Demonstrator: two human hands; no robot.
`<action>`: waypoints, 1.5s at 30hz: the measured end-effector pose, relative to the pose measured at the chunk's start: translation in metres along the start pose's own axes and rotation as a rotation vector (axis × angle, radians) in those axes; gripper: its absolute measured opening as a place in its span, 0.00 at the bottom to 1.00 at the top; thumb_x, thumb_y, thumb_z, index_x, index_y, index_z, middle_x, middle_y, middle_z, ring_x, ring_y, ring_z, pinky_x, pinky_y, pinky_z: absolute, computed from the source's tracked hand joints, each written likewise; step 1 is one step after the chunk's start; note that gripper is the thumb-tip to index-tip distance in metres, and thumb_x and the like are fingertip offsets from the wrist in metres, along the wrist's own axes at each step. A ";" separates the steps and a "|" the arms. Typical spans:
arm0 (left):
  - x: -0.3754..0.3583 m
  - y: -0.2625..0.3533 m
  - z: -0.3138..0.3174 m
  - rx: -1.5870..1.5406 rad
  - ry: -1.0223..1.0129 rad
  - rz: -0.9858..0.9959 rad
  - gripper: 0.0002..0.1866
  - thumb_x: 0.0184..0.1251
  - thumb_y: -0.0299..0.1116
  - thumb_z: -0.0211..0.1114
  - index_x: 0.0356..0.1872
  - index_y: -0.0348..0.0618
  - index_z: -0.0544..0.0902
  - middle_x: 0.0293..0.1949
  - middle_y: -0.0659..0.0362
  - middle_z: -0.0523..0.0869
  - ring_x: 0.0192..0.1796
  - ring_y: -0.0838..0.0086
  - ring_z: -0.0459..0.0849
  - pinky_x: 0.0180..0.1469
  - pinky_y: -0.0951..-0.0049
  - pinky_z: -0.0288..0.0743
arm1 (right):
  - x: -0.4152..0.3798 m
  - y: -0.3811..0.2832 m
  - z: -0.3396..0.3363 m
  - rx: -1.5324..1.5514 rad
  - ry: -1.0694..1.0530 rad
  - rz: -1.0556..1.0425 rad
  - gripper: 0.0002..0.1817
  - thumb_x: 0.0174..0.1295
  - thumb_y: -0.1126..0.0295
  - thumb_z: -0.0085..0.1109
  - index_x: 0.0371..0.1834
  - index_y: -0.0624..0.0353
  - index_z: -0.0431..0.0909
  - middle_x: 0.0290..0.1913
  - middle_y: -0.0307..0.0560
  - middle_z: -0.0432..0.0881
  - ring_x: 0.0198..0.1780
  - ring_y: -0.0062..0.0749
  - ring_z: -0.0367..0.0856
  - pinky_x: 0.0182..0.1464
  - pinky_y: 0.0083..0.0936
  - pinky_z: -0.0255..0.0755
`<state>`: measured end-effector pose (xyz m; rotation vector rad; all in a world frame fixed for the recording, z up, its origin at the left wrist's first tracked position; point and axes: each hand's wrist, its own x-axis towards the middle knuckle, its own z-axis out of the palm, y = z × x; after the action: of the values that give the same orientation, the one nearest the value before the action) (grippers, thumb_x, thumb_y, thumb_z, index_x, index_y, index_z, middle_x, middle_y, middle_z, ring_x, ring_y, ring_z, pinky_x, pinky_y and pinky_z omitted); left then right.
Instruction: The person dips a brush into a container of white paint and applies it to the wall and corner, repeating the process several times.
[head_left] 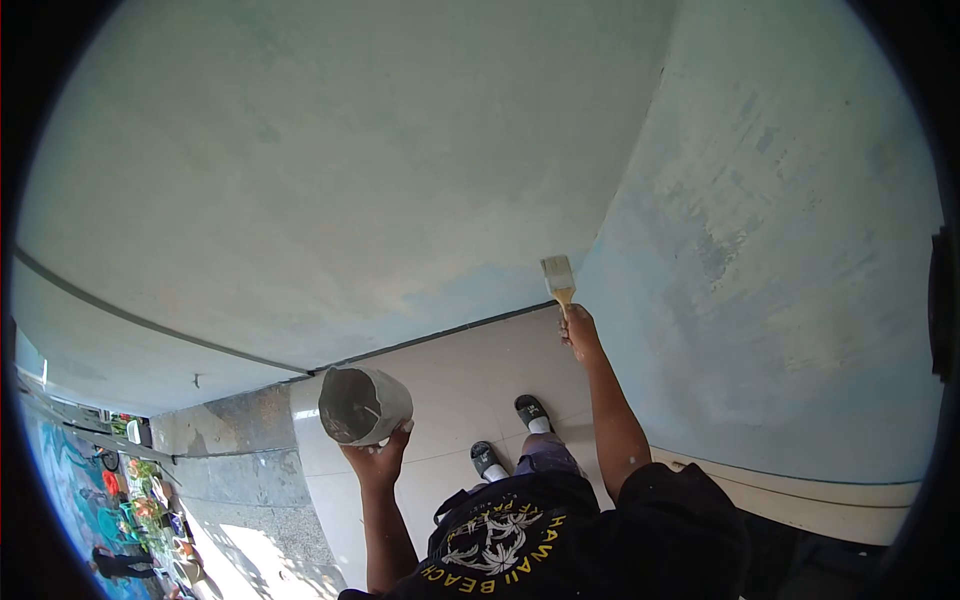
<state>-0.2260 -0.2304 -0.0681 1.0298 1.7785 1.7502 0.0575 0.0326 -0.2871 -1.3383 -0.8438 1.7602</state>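
Note:
My left hand (378, 458) is wrapped round the lower side of a paint-smeared grey container (392, 405), whose open mouth faces the left and shows a grey inside. In my right hand (578, 332) is the wooden handle of a flat paintbrush (558, 277). The brush points up, and its pale bristles are at the lower part of the wall (400, 200), near the corner. Whether the bristles touch the wall I cannot tell.
A second wall (740, 300) with patchy paint stands at the right. Below are floor tiles (440, 385) and my feet in dark slides (485, 457). At the far left are plants (148, 505) and a person in dark clothes (125, 565).

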 end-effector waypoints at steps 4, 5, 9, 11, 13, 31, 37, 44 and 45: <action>0.008 -0.002 0.026 0.033 0.017 -0.041 0.41 0.47 0.24 0.75 0.64 0.36 0.62 0.57 0.51 0.73 0.58 0.65 0.75 0.58 0.65 0.74 | 0.077 -0.019 0.010 -0.084 0.108 0.026 0.15 0.72 0.56 0.45 0.42 0.57 0.72 0.22 0.35 0.70 0.19 0.16 0.67 0.19 0.18 0.61; 0.007 -0.003 0.032 0.043 0.017 -0.044 0.41 0.47 0.24 0.75 0.64 0.36 0.62 0.57 0.51 0.73 0.58 0.65 0.75 0.58 0.65 0.74 | 0.091 -0.027 0.013 -0.160 0.128 -0.009 0.15 0.72 0.57 0.45 0.40 0.57 0.73 0.21 0.34 0.70 0.18 0.16 0.66 0.17 0.18 0.60; 0.011 -0.010 0.052 0.026 0.179 -0.068 0.44 0.46 0.23 0.75 0.66 0.37 0.59 0.60 0.50 0.71 0.60 0.63 0.74 0.60 0.63 0.72 | 0.093 -0.109 0.042 -0.258 0.162 -0.260 0.15 0.71 0.59 0.47 0.36 0.59 0.76 0.18 0.34 0.70 0.15 0.17 0.65 0.16 0.19 0.58; 0.011 -0.011 0.060 0.038 0.223 -0.076 0.46 0.44 0.25 0.76 0.66 0.37 0.59 0.60 0.50 0.70 0.61 0.63 0.73 0.61 0.61 0.71 | 0.054 -0.182 0.057 -0.174 0.129 -0.374 0.16 0.71 0.60 0.48 0.36 0.61 0.77 0.18 0.35 0.71 0.16 0.17 0.65 0.18 0.20 0.59; 0.014 -0.013 0.069 0.095 0.192 -0.009 0.43 0.50 0.21 0.73 0.67 0.37 0.57 0.61 0.49 0.70 0.60 0.63 0.73 0.59 0.64 0.74 | 0.023 -0.241 0.061 -0.113 0.088 -0.403 0.16 0.71 0.59 0.48 0.36 0.61 0.76 0.18 0.35 0.70 0.16 0.16 0.64 0.18 0.20 0.58; 0.019 -0.015 0.107 0.083 0.322 -0.017 0.45 0.47 0.24 0.75 0.67 0.36 0.58 0.61 0.49 0.70 0.62 0.61 0.72 0.61 0.61 0.71 | 0.171 0.018 -0.019 -0.422 0.139 0.322 0.19 0.71 0.58 0.46 0.26 0.60 0.72 0.17 0.36 0.68 0.13 0.23 0.65 0.15 0.26 0.57; 0.027 -0.015 0.111 0.093 0.377 -0.057 0.45 0.51 0.25 0.73 0.68 0.37 0.53 0.64 0.47 0.66 0.64 0.60 0.69 0.66 0.59 0.66 | 0.106 -0.159 0.042 -0.312 -0.086 -0.204 0.17 0.72 0.59 0.47 0.31 0.61 0.74 0.16 0.33 0.67 0.14 0.15 0.61 0.16 0.19 0.56; 0.040 -0.004 0.094 0.076 0.649 -0.029 0.43 0.56 0.30 0.72 0.69 0.36 0.54 0.65 0.45 0.65 0.64 0.57 0.69 0.63 0.57 0.71 | 0.043 -0.238 0.073 -0.131 -0.115 -0.593 0.18 0.72 0.59 0.45 0.32 0.62 0.74 0.19 0.38 0.71 0.21 0.19 0.66 0.25 0.23 0.63; 0.042 -0.005 0.089 0.068 0.652 -0.021 0.43 0.56 0.30 0.72 0.69 0.36 0.54 0.65 0.45 0.65 0.64 0.57 0.69 0.63 0.57 0.71 | 0.059 -0.225 0.073 -0.131 -0.118 -0.604 0.18 0.72 0.59 0.45 0.32 0.62 0.74 0.19 0.38 0.71 0.21 0.19 0.66 0.25 0.23 0.63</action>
<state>-0.1866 -0.1407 -0.0745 0.4738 2.2170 2.1866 0.0157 0.1909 -0.1061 -0.9243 -1.2891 1.3280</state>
